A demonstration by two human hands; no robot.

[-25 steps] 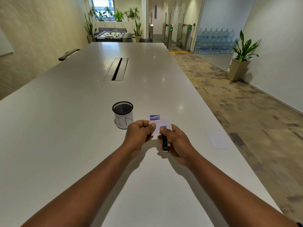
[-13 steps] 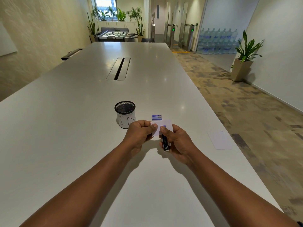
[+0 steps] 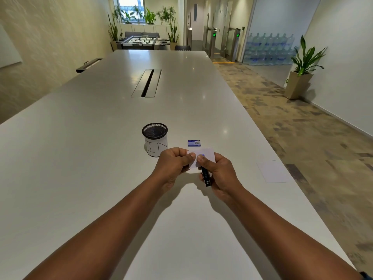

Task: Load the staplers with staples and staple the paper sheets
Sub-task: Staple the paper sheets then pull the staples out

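Left hand (image 3: 173,164) pinches the near-left edge of the thin, floppy paper sheets (image 3: 206,155); right hand (image 3: 220,174) grips the small, rigid black stapler (image 3: 205,175), thumb pressing on top. Just beyond stand a mesh pen cup (image 3: 155,139) at left and staple box (image 3: 194,143); a loose sheet (image 3: 272,171) lies far right on the counter (image 3: 80,158). Nothing seems to obstruct.

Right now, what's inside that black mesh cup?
The mesh cup shows only dark mesh inside near its rim; nothing sticks out. Its bottom is hidden by its own wall, so small items cannot be ruled out.
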